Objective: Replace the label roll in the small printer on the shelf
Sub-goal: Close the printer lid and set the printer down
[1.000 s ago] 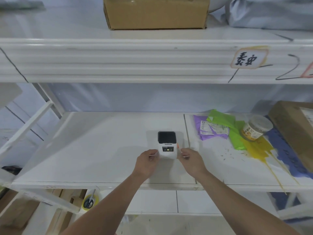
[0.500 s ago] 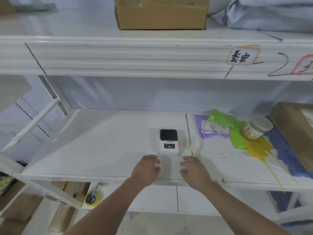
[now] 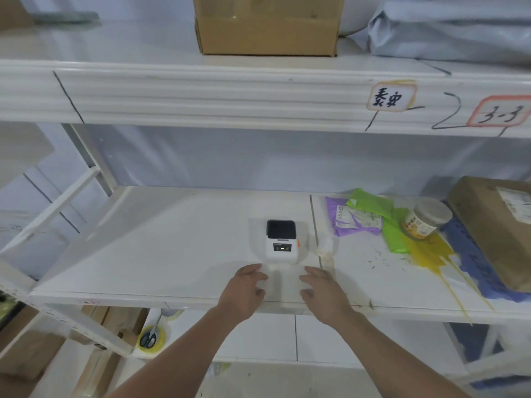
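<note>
A small white label printer (image 3: 281,242) with a dark lid and a lit green indicator stands upright on the white middle shelf (image 3: 161,248). Its lid is closed. A small white roll-like object (image 3: 325,245) lies just right of it, blurred. My left hand (image 3: 246,291) hovers near the shelf's front edge, just in front and left of the printer, fingers spread and holding nothing. My right hand (image 3: 324,294) mirrors it on the right, also empty and apart from the printer.
Purple and green mailer bags (image 3: 365,216), a jar with a label (image 3: 426,219) and a brown parcel (image 3: 500,225) lie at the right of the shelf. A cardboard box (image 3: 267,24) sits on the upper shelf. Scissors on a tape roll (image 3: 150,337) rest below.
Both hands have let go of the printer's sides and drawn back toward the shelf's front edge. The printer stays on the shelf.
</note>
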